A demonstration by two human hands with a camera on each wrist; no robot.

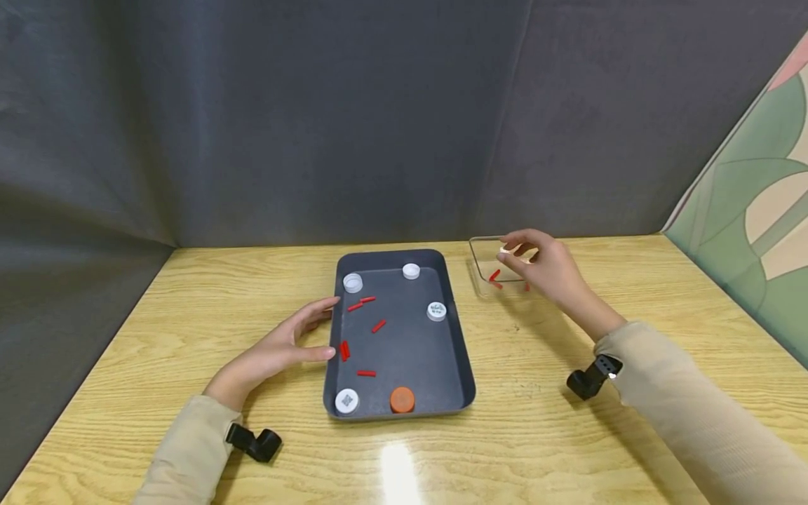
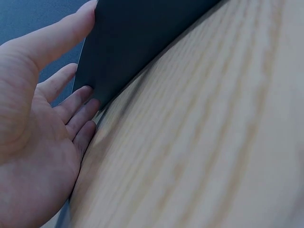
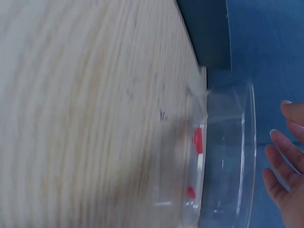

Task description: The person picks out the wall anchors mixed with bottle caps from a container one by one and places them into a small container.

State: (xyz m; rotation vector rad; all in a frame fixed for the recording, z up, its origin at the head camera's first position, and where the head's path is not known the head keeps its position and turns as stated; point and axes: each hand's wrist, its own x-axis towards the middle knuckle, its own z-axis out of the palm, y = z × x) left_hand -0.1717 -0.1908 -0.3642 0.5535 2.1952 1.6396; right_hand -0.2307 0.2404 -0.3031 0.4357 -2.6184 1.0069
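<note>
A dark grey tray (image 1: 407, 330) holds several short red sticks (image 1: 379, 326). My left hand (image 1: 293, 340) is at its left side, thumb and fingers spread, fingertips at the tray wall (image 2: 128, 42). My right hand (image 1: 536, 259) hovers over a clear plastic box (image 1: 480, 259), thumb and forefinger slightly apart. A small white spot shows between those fingertips, too small to identify. No held object is visible in the right wrist view, where the hand (image 3: 292, 175) is partly out of frame. Red sticks (image 3: 198, 141) lie inside the box.
Round white caps (image 1: 353, 283) (image 1: 437, 311) and an orange cap (image 1: 402, 400) also lie in the tray. Behind the wooden table (image 1: 517, 435) hangs a dark curtain (image 1: 353, 126). A patterned panel (image 1: 757, 203) stands at the right.
</note>
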